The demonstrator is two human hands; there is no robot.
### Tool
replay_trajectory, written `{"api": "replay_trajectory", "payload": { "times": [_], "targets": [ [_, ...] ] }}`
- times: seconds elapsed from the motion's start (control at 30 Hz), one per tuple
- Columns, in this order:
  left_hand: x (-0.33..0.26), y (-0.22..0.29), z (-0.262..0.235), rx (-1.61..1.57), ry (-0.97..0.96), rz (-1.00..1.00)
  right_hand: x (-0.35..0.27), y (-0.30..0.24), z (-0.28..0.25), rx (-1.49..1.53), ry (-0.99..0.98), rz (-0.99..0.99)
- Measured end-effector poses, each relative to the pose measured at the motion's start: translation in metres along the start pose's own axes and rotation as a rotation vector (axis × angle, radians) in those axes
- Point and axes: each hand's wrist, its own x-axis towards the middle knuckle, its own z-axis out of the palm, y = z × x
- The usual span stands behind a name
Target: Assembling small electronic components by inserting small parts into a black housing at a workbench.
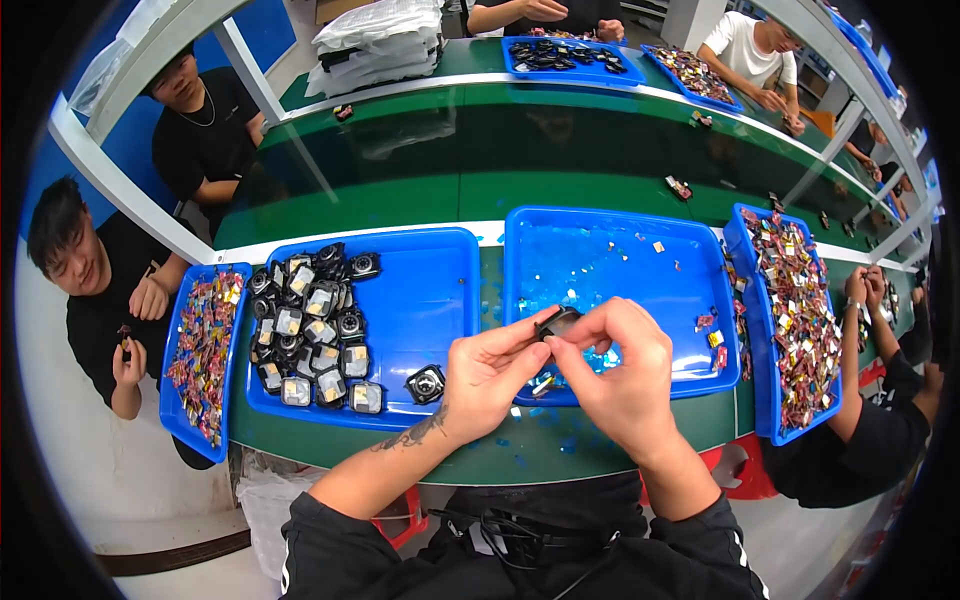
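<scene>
Both of my hands meet over the near edge of a blue tray scattered with small pale and blue scraps. Between the fingertips is a small black device housing, tilted and partly covered by my fingers. My left hand grips its left side with thumb and fingers. On its other side my right hand pinches at the edge; anything finer between those fingertips is hidden. To the left, another blue tray holds a heap of similar black housings, many with silvery square faces. One housing lies apart near my left wrist.
Blue trays full of small colourful circuit parts stand at the far left and right. A green conveyor belt runs behind, with a few loose parts. White frame posts rise at the sides. Co-workers sit left, right and across.
</scene>
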Motion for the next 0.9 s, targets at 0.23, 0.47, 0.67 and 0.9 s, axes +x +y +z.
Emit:
{"api": "replay_trajectory", "payload": {
  "times": [0.23, 0.47, 0.67, 0.9],
  "targets": [
    [0.003, -0.001, 0.003, -0.071, 0.066, -0.010, -0.001, 0.005, 0.006, 0.075, 0.011, 0.060],
    [0.011, 0.005, 0.000, -0.212, 0.243, 0.061, -0.014, 0.014, 0.005, 0.608, -0.087, 0.352],
    [0.008, 0.007, 0.000, -0.060, 0.216, 0.113, -0.023, 0.016, 0.007, 0.552, -0.172, 0.298],
    [0.009, 0.013, 0.006, -0.078, 0.232, 0.123, -0.023, 0.011, 0.007, 0.750, -0.184, 0.463]
  ]
}}
